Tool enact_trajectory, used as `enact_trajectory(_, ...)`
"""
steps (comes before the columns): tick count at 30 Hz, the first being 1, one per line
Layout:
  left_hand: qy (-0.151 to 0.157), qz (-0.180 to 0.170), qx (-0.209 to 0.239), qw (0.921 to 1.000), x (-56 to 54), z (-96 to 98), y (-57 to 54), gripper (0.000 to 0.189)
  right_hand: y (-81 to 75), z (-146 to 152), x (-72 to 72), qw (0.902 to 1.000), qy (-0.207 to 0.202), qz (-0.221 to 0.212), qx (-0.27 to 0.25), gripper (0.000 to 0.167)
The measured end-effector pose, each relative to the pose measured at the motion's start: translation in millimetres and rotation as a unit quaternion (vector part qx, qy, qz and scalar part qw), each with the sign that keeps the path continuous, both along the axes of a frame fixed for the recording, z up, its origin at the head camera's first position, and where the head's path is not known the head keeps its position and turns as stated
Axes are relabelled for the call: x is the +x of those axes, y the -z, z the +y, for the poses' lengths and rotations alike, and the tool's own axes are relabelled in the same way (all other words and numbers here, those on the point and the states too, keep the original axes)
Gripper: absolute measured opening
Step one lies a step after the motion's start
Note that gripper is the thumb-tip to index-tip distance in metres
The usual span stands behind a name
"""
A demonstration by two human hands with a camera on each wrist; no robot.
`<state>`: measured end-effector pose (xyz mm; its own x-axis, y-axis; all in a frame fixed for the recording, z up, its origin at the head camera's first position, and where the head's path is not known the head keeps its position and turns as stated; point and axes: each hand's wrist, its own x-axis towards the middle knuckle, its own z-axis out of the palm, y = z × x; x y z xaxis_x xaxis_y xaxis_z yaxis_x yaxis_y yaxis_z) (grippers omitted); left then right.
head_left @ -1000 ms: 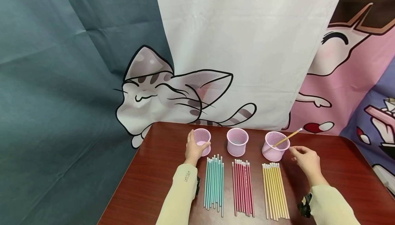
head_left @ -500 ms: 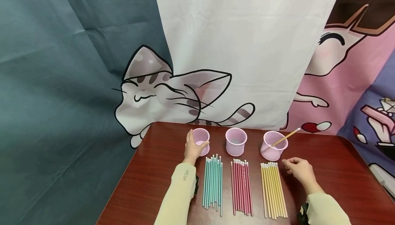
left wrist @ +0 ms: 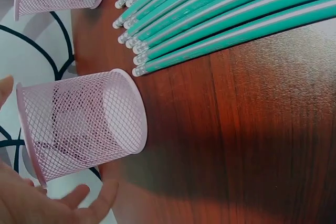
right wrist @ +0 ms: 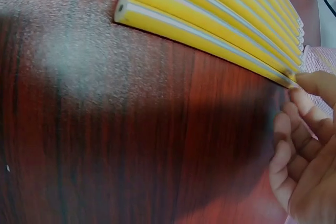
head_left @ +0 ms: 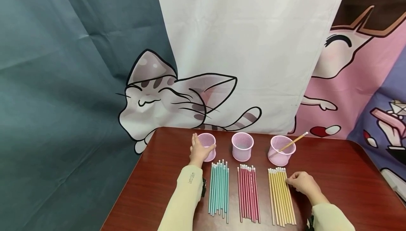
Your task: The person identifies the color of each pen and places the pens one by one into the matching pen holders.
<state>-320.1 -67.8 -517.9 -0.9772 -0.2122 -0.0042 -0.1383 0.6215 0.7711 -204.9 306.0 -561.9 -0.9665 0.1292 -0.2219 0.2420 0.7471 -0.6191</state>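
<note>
My left hand [head_left: 198, 153] spreads around the near left side of a pink mesh pen cup [left wrist: 81, 124]. Its fingers lie loosely straight beside the wall, thumb near the rim. On the right, my right hand [head_left: 304, 182] is at the outer edge of a row of yellow pencils [head_left: 280, 195]. Thumb and index finger pinch the outermost yellow pencil [right wrist: 205, 48] close to its eraser end, while the other fingers curl loosely. Behind that row stands a pink mesh cup [head_left: 279, 157] with one yellow pencil [head_left: 296, 140] leaning in it.
A middle pink mesh cup [head_left: 242, 151] stands between the other two. Rows of green pencils [head_left: 219, 188] and red pencils [head_left: 248, 192] lie on the brown table [head_left: 152, 181], erasers toward the cups. A printed curtain [head_left: 253, 48] hangs behind the table's far edge.
My right hand has come down and left from beside the right cup to the yellow pencil row. The left hand stays at the left cup.
</note>
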Motion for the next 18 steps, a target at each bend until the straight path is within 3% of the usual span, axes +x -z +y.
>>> enact_trajectory(4,-0.025,-0.003,0.010,0.9996,-2.3,-0.5,-2.7,0.106,4.3,-3.0,1.6,0.9999,0.008,-0.009,-0.001,0.021)
enact_trajectory(13,-0.007,-0.027,0.004,0.9996,-0.7,0.0,1.1,0.105,3.6,-10.8,1.6,0.9987,0.003,0.002,0.051,0.025)
enact_trajectory(18,-0.011,-0.024,0.027,0.9993,-0.1,1.2,-0.2,0.104,3.3,-11.8,0.2,0.9978,0.004,0.003,0.066,0.027)
